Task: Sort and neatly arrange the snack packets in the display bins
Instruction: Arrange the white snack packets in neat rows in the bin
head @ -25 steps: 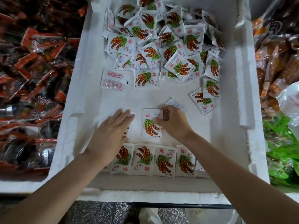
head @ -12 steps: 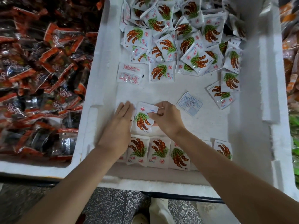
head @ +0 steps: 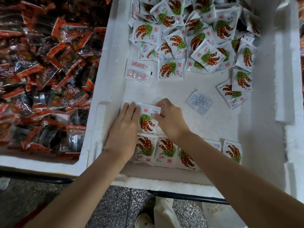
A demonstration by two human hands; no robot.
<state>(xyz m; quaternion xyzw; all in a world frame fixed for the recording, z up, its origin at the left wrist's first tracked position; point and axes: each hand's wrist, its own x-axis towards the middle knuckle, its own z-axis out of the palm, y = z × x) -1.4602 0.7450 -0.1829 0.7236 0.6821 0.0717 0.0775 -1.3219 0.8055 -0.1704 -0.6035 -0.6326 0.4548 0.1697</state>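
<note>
1. A white foam bin (head: 108, 71) fills the middle & right of the frame.
2. The left hand (head: 125, 129) lies flat in the bin's lower left part. Its fingers are straight & together and grip nothing. The fingertips rest on a 2nd pkt (head: 137, 104), mostly hidden under them.
3. The right hand (head: 169, 120) is just to the right, fingers curled. It pinches the top right corner of one snack pkt (head: 146, 124).
4. That snack pkt lies picture side up on the bin floor between the 2 hands, touching both. It's white w/ brown pods & green leaves.
5. Just below it, along the bin's btm wall, is a neat row of pkts (head: 162, 150), side by side w/ the same picture. The arms cover part of the row.
6. At the top of the frame is a messy pile of pkts (head: 189, 30), lying every which way.
7. Below the pile, on the left, is a face-down pkt (head: 138, 71) w/ red print showing.
8. Right of the hands, a small paper slip (head: 199, 102) w/ blue print lies alone on the bin floor.
9. Further right, 2 loose pkts (head: 233, 96) overlap near the right wall.
10. On the left of the frame, another bin is full of dark pkts (head: 41, 63) w/ red-orange edges.
11. At the btm of the frame is a speckled floor (head: 121, 203).
</note>
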